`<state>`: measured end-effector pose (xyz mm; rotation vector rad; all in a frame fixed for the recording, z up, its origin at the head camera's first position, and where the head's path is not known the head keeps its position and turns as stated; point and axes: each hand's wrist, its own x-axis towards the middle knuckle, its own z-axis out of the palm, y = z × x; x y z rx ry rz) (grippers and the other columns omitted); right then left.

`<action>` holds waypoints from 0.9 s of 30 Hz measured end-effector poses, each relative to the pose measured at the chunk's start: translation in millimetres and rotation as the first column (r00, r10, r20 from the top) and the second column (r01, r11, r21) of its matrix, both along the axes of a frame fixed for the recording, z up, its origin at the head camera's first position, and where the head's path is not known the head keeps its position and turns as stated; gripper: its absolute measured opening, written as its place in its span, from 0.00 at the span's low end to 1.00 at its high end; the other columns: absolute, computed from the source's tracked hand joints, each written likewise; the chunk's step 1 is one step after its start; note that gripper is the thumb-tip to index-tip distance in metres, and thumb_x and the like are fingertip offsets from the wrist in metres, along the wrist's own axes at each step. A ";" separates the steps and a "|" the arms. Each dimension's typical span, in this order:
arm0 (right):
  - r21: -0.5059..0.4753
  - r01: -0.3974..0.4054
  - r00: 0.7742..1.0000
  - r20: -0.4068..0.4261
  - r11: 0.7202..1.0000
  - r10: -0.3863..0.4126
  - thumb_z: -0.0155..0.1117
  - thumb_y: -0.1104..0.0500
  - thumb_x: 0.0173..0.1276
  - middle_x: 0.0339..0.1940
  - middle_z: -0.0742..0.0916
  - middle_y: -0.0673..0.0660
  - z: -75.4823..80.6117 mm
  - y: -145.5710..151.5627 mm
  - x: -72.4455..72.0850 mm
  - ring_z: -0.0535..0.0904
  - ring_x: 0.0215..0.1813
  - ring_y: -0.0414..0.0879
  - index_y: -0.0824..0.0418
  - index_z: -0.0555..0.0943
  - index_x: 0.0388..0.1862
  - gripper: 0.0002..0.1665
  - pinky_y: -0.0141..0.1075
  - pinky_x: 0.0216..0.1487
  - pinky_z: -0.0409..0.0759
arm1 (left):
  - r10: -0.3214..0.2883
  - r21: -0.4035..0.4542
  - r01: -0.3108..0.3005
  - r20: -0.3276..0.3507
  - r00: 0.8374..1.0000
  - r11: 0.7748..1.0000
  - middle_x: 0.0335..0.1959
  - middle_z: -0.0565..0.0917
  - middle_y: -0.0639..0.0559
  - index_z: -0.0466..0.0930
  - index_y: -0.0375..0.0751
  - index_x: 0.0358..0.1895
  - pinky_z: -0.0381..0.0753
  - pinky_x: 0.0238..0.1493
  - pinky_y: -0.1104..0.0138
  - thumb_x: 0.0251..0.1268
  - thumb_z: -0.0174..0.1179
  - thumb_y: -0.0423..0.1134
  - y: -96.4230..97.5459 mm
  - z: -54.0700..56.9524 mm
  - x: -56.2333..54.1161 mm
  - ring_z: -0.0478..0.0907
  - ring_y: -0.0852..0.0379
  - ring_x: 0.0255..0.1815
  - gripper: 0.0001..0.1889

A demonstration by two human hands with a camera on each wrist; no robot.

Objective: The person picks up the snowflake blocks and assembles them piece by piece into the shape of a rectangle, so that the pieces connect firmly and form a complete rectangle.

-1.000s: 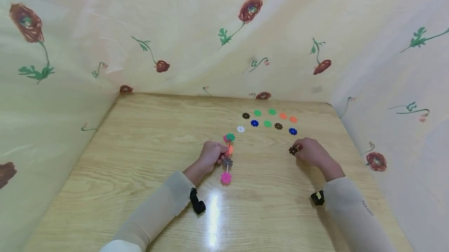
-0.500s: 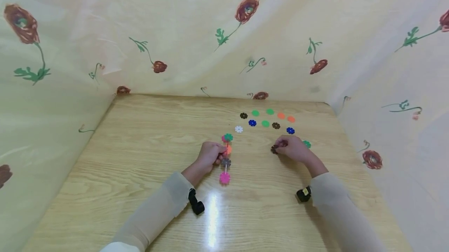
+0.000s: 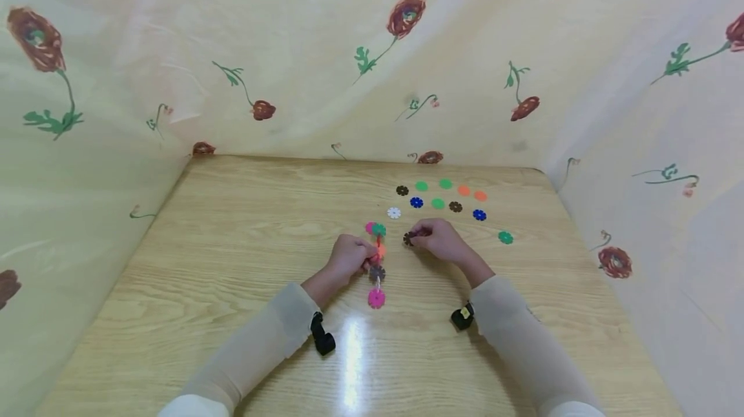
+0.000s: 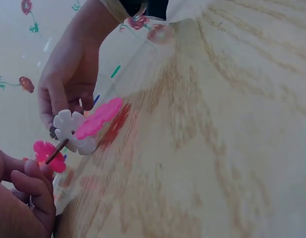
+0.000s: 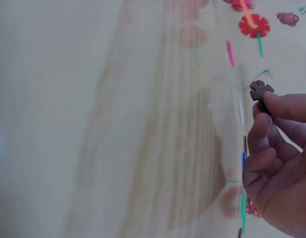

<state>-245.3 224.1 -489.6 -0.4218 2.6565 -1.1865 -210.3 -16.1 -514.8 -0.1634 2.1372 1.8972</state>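
My left hand point(image 3: 349, 257) pinches the middle of a chain of slotted flower-shaped plastic discs point(image 3: 376, 299) above the table. The chain runs from a green disc point(image 3: 379, 229) at its far end to a pink one at the near end. In the left wrist view a pink disc point(image 4: 106, 115) and a white disc point(image 4: 66, 124) are slotted together. Just to the right, my right hand point(image 3: 443, 241) pinches a brown flower disc point(image 5: 261, 90) between thumb and fingers, apart from the chain. My fingers hide part of the chain's middle.
Several loose discs lie toward the back right of the wooden table point(image 3: 244, 210), among them a white disc point(image 3: 394, 213), a blue disc point(image 3: 416, 203) and an orange disc point(image 3: 480, 196). A green disc point(image 3: 506, 237) lies farther right. Flower-patterned cloth point(image 3: 314, 68) surrounds the table's back and sides.
My right hand has moved left with the brown disc, close to the chain, uncovering the green disc at the right. My left hand has stayed nearly in place; the chain has shifted slightly.
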 end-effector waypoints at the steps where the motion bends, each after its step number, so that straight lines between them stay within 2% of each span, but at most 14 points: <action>1: -0.010 0.004 1.000 0.000 1.000 -0.004 0.68 0.64 0.68 0.35 0.85 0.56 0.6 -1.8 -0.2 0.78 0.35 0.47 0.65 0.86 0.43 0.07 0.36 0.35 0.79 | -0.009 -0.042 0.008 -0.007 1.000 0.999 0.19 0.83 0.49 0.88 0.30 0.30 0.69 0.14 0.75 0.61 0.65 0.27 0.1 -0.1 0.2 0.71 0.63 0.13 0.04; 3: -0.021 0.002 1.000 -0.002 1.000 -0.002 0.67 0.64 0.68 0.34 0.85 0.56 1.2 -3.8 -0.9 0.78 0.33 0.47 0.65 0.86 0.43 0.07 0.36 0.32 0.78 | -0.030 -0.117 0.028 -0.017 0.999 0.993 0.20 0.84 0.49 0.88 0.31 0.30 0.70 0.14 0.75 0.60 0.66 0.27 0.3 0.0 0.5 0.71 0.62 0.13 0.03; 5: -0.035 0.001 1.000 -0.001 0.999 -0.001 0.67 0.65 0.68 0.34 0.85 0.56 2.1 -5.2 -1.6 0.78 0.33 0.47 0.65 0.85 0.43 0.06 0.35 0.31 0.78 | -0.046 -0.154 0.044 -0.010 0.999 0.987 0.21 0.85 0.48 0.87 0.32 0.32 0.70 0.15 0.75 0.60 0.68 0.26 -0.1 1.3 0.8 0.72 0.62 0.14 0.01; 12: -0.055 0.020 1.000 0.015 0.998 -0.019 0.66 0.65 0.69 0.33 0.85 0.57 3.4 -9.0 -4.1 0.80 0.31 0.50 0.64 0.85 0.44 0.07 0.35 0.27 0.79 | -0.096 -0.162 0.105 0.063 0.993 0.981 0.25 0.86 0.45 0.84 0.32 0.39 0.73 0.16 0.74 0.62 0.68 0.27 -3.5 10.6 -0.4 0.74 0.60 0.16 0.04; 18: -0.067 0.036 0.999 0.020 0.997 -0.034 0.67 0.64 0.68 0.34 0.85 0.57 2.2 -12.6 -3.9 0.81 0.32 0.50 0.65 0.85 0.44 0.07 0.36 0.29 0.79 | -0.162 -0.270 0.178 0.080 0.983 0.946 0.23 0.84 0.47 0.83 0.37 0.34 0.69 0.15 0.72 0.63 0.69 0.34 -6.1 16.6 -3.2 0.71 0.59 0.16 0.05; 22: -0.067 0.039 0.999 0.018 0.997 -0.038 0.68 0.65 0.68 0.34 0.85 0.56 1.5 -15.4 -3.3 0.80 0.32 0.50 0.64 0.85 0.44 0.07 0.37 0.29 0.80 | -0.165 -0.337 0.169 0.041 0.985 0.926 0.20 0.82 0.49 0.82 0.38 0.26 0.67 0.16 0.71 0.65 0.69 0.39 -4.2 18.8 -9.7 0.70 0.58 0.16 0.11; 25: -0.060 0.043 0.999 0.015 0.997 -0.043 0.68 0.64 0.67 0.34 0.85 0.56 0.8 -16.4 -4.3 0.80 0.32 0.49 0.64 0.85 0.44 0.07 0.39 0.31 0.80 | -0.148 -0.396 0.132 -0.011 0.989 0.909 0.14 0.77 0.52 0.77 0.40 0.18 0.65 0.16 0.71 0.65 0.68 0.43 0.5 19.8 -20.3 0.68 0.59 0.14 0.19; 27: -0.061 0.038 0.999 0.015 0.997 -0.037 0.68 0.64 0.67 0.34 0.85 0.56 0.0 -17.3 -5.5 0.80 0.32 0.49 0.63 0.85 0.44 0.07 0.39 0.32 0.80 | -0.138 -0.425 0.117 -0.017 0.990 0.897 0.12 0.73 0.54 0.73 0.43 0.16 0.64 0.15 0.71 0.65 0.68 0.44 4.9 19.8 -28.1 0.67 0.60 0.13 0.21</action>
